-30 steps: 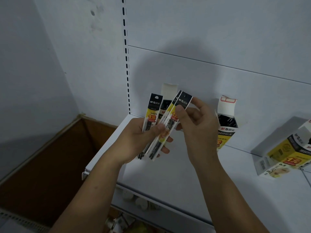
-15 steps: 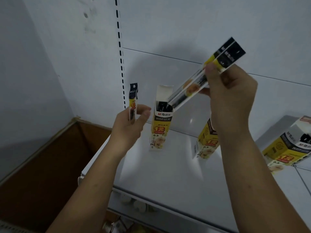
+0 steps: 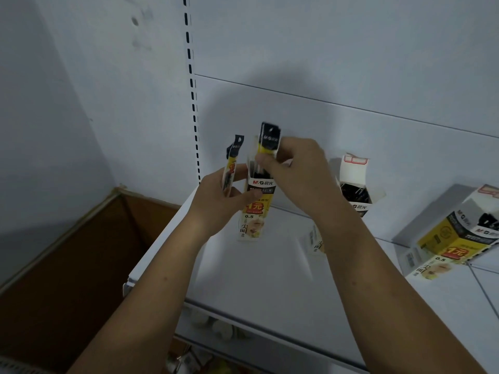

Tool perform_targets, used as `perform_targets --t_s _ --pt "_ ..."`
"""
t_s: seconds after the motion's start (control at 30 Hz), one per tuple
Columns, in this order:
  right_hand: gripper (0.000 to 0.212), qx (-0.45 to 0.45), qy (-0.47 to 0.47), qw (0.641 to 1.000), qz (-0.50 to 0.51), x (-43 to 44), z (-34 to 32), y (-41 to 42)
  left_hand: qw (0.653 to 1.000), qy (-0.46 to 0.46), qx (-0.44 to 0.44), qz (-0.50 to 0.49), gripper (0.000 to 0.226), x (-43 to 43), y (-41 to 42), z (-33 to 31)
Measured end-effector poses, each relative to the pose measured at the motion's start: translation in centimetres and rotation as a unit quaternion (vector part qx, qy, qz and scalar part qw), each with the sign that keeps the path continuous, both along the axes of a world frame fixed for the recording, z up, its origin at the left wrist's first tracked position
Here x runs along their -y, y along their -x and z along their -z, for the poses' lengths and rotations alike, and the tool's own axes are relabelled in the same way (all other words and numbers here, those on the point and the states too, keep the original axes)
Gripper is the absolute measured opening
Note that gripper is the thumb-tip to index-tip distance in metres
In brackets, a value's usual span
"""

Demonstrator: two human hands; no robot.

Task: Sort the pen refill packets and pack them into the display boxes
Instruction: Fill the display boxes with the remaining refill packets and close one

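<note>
Refill packets [image 3: 268,143], black-topped, yellow-banded

The right hand [image 3: 294,174] is down at the box [image 3: 256,211]. Its packets [image 3: 270,139] now stand upright in the opening.

One wide-angle view worn on the head; it looks forward and down onto the white shelf [image 3: 270,279] from close above its front edge.

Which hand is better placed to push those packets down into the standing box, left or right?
Right. The right hand pinches the packets, whose lower ends sit in the open top of the standing display box, so it likely just presses down. The left hand grips a separate packet beside the box.
</note>
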State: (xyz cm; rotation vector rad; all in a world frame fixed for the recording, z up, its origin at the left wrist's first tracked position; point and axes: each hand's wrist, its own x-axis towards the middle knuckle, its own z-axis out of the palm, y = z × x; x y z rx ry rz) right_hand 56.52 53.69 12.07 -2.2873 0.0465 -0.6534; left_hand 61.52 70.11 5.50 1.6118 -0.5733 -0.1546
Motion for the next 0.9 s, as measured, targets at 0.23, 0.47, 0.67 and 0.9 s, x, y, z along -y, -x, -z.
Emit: perform_targets --t_s 0.23,0.47,0.67,0.9 --pt "0.012 0.069 0.023 0.997 0.002 0.5 -1.3 0.4 1.0 0.006 -0.007 -0.006 0.037 -0.1 0.3 -0.1" --pt "0.008 -0.045 0.116 0.992 -0.03 0.3 -0.7 0.1 1.0 0.005 -0.004 -0.008 0.035 -0.1 0.4 0.0" --pt "0.012 -0.06 0.121 0.991 -0.019 0.1 -1.2 0.1 1.0 -0.003 0.008 -0.009 0.035 -0.1 0.4 0.0" --pt "0.013 -0.076 0.123 0.99 -0.002 0.1 -1.4 0.5 1.0 -0.008 0.013 -0.009 0.035 -0.1 0.5 0.0"
